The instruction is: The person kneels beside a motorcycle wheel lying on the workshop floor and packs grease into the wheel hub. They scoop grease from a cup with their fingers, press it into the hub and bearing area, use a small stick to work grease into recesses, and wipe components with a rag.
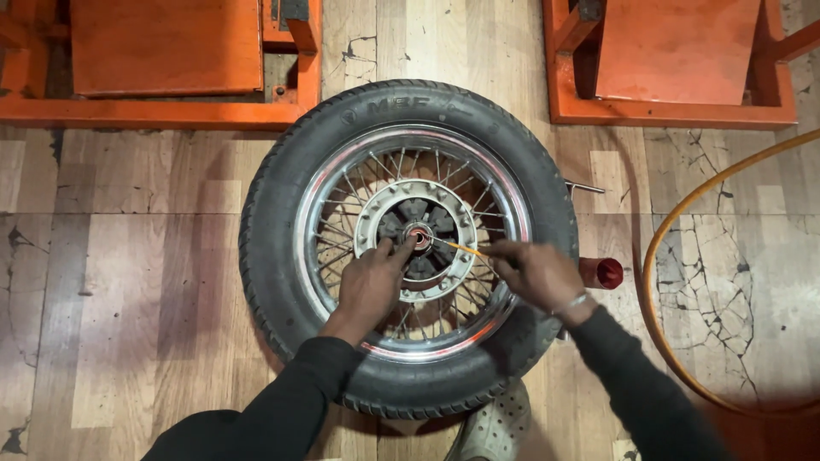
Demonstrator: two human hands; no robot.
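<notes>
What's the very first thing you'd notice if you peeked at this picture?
A big black spoked wheel lying flat on the cracked wooden floor, right in the middle. The left hand rests on its silver hub, while the right hand pokes a thin orange tool at the hub's centre. Bright orange metal frames sit along the top, and an orange hose curves at the right.

Spoked wheel (408, 248) with black tyre flat on wooden floor; thin orange-handled tool (461, 248) at hub.
</notes>
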